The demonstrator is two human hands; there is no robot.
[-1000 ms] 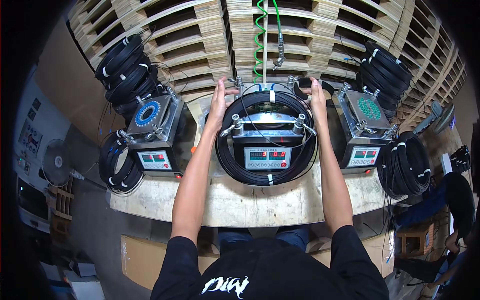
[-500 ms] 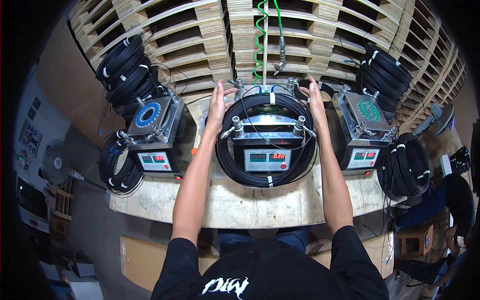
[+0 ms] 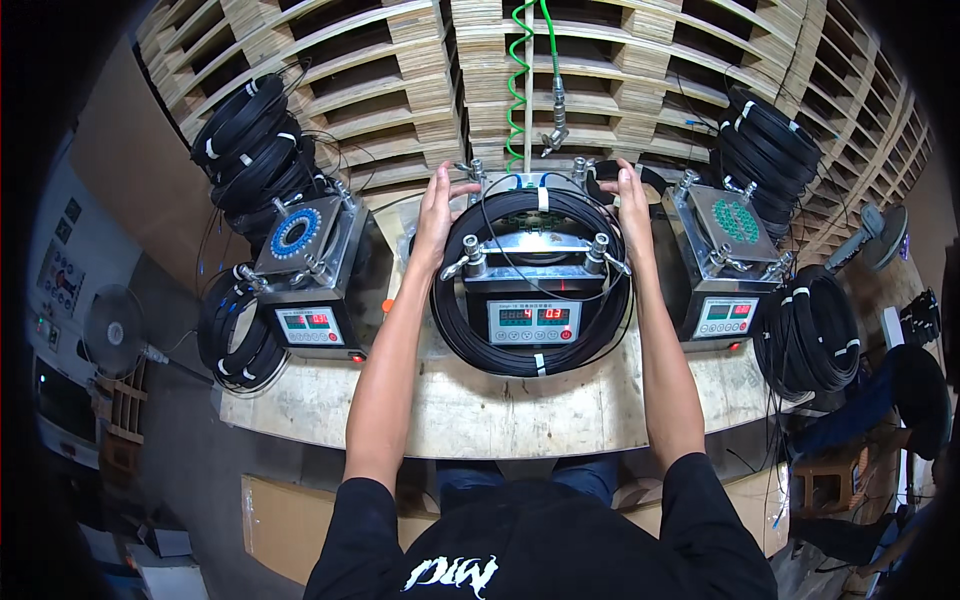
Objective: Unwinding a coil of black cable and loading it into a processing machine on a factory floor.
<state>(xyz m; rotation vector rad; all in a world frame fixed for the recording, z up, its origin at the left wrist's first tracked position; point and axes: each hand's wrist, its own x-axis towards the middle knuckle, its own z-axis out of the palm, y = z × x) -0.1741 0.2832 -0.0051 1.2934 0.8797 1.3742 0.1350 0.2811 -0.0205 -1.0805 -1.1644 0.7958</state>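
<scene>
A large coil of black cable (image 3: 447, 315), bound with white ties, hangs around the front of the middle polishing machine (image 3: 533, 322). Fingers stretched upward, my left hand (image 3: 436, 215) stands beside the coil's upper left, near the machine's clamp posts. My right hand (image 3: 632, 208) mirrors it at the upper right, fingers also extended. Neither hand grips anything that I can see; whether the palms touch the coil or machine, I cannot tell. A loose black cable loops across the machine's front, and the lit red display sits inside the ring.
Similar machines flank it: one with a blue ring plate (image 3: 296, 232) at left, one with green connectors (image 3: 737, 222) at right. Stacked black cable coils (image 3: 250, 140) rise behind them. A metal hose fitting (image 3: 556, 118) hangs before wooden pallets (image 3: 380, 90). Someone's arm shows at far right.
My hands and the coil stay almost where they were. The hanging hose fitting has swung slightly left and down, and the middle machine's display digits have changed.
</scene>
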